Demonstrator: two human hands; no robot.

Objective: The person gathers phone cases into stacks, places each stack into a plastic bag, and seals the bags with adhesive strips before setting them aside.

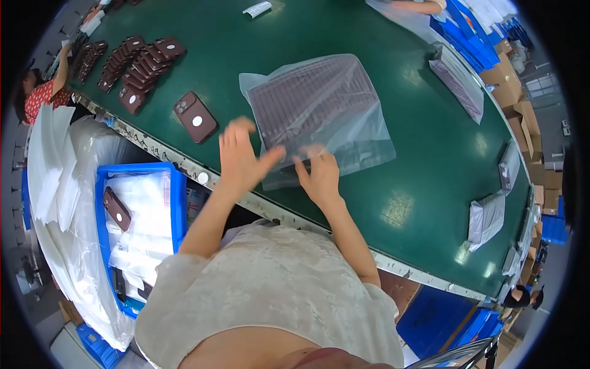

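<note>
A clear plastic bag (362, 144) lies on the green table in front of me, with a ribbed stack of dark brown phone cases (313, 92) inside it. My left hand (238, 160) is at the bag's near left corner, fingers raised and thumb spread wide, slightly blurred. At the bag's near edge, my right hand (320, 175) has its fingers curled on the loose plastic; the fingertips are blurred. Left of the bag, a single brown phone case (196, 117) with a white round sticker lies by itself.
Rows of brown phone cases (144, 67) cover the table's far left. A blue bin (175, 203) with plastic sheets and a phone case stands at my left. Filled bags (487, 218) lie along the right edge. Other people's arms (421, 7) reach in at the far side and left.
</note>
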